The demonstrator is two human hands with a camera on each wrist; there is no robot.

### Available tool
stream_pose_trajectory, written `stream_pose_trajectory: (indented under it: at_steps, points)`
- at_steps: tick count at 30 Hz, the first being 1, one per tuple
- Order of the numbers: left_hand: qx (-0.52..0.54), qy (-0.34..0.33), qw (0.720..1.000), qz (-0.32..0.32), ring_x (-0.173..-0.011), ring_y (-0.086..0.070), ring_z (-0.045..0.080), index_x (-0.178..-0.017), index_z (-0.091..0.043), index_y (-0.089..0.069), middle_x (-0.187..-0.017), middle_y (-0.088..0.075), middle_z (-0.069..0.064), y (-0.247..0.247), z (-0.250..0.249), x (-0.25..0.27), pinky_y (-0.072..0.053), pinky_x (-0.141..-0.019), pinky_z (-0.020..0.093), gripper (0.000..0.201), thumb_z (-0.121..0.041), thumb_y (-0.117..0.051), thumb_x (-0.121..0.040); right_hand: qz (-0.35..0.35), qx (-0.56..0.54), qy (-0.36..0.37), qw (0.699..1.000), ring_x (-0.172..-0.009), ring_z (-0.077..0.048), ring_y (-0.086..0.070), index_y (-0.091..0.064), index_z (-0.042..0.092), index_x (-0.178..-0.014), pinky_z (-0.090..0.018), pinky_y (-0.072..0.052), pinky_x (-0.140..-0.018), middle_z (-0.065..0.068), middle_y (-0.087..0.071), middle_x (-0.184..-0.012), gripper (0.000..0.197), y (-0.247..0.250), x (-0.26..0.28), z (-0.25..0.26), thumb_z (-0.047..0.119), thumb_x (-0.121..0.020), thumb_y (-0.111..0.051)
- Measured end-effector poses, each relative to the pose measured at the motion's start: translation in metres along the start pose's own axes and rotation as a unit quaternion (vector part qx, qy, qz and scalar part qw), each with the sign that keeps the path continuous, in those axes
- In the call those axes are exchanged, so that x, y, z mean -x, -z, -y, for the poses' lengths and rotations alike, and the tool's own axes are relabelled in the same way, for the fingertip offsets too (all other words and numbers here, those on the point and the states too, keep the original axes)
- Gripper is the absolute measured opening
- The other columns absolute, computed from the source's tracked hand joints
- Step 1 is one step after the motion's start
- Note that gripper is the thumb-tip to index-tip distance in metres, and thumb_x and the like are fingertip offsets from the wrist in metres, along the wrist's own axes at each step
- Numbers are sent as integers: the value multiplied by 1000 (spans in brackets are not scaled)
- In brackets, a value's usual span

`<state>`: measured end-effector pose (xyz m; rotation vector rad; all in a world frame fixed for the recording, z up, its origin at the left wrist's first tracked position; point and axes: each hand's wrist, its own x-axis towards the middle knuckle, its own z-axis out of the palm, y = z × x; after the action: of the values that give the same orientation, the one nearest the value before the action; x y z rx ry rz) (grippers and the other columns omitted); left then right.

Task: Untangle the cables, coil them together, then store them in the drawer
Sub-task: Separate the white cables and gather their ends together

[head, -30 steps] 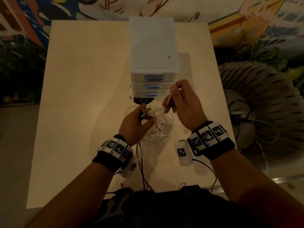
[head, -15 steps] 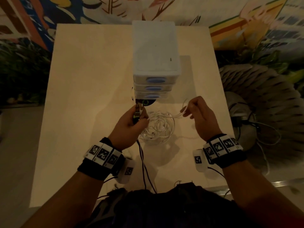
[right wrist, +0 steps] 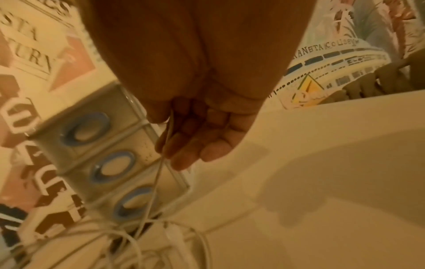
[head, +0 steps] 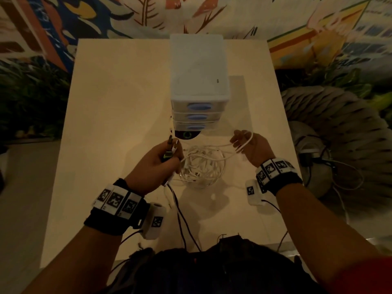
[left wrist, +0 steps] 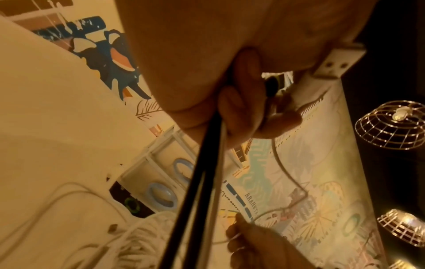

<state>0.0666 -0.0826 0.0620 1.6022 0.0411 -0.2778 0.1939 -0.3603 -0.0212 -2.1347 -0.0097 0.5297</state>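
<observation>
A tangle of white cables [head: 201,164] lies on the pale table [head: 118,115] in front of a small white drawer unit [head: 199,81] with three shut drawers and blue handles [head: 199,107]. My left hand [head: 161,160] grips a bundle of cable ends, among them a white USB plug [left wrist: 333,65] and a black cable [left wrist: 197,174]. My right hand [head: 246,143] is off to the right of the pile and pinches a loop of white cable [right wrist: 169,131] that runs back to the tangle.
A dark round device [head: 186,134] with a green ring sits at the foot of the drawer unit. Black wires [head: 182,221] hang from my left hand toward my body. A woven grey seat [head: 339,128] stands right of the table, and a painted wall [head: 127,15] behind.
My right hand has drawn the white cable out from beside the drawer fronts to the right, away from the pile. The left hand has stayed by the tangle with its bundle.
</observation>
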Motion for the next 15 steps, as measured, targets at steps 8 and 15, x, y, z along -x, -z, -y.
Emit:
stream_pose_trajectory:
  at_steps: [8,15]
  points:
    - [-118,54,987,-97,-53,-42,14,-114,-30,-55,-72,-52,8,2,17,-9,-38,-53,32,28,-10,-52,-95,-31,-10,128,991,-83,-19,-70,-67,32,-87,-53,-55,-85,5,-73,-82,19,5,9,48,52,-86,-67]
    - [-118,101,976,-152,-43,-34,9,-107,-26,-63,-60,-45,-4,1,37,-25,-32,-53,30,13,-21,-52,-101,24,-94,116,989,-87,-25,-72,-70,13,-101,-50,-61,-81,-9,-71,-95,13,-9,16,57,25,-98,-65]
